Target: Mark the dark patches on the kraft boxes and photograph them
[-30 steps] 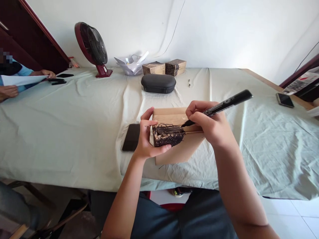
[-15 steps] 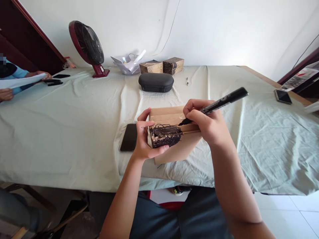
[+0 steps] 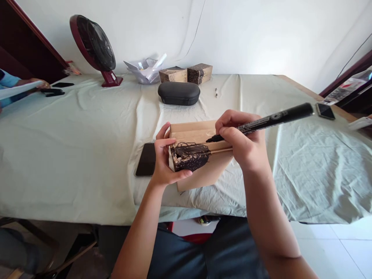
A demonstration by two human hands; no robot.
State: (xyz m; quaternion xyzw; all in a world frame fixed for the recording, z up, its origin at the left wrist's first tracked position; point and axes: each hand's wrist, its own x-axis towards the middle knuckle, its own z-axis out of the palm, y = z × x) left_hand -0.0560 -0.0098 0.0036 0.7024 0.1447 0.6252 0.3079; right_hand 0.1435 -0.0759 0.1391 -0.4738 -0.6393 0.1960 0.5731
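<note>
My left hand grips the left end of a brown cardboard box, fingers at the far side and thumb along the near edge. The box is tilted on the cloth, and black scribbled ink covers the left part of its upper side. In my right hand is a black marker, held in a writing grip with its tip pointing left at the box, just beyond the right end of the inked patch. Whether the tip touches the cardboard I cannot tell. A dark phone lies beside my left hand.
A pale green cloth covers the table. Toward the back stand a black zip case, two ink-marked boxes, a clear plastic basket and a red fan. Another phone lies right. A person's hand holds paper at the left.
The marker's tip has shifted slightly up and left along the box, and its shaft now leans flatter to the right. My left hand keeps its hold. The camera view has moved a little.
</note>
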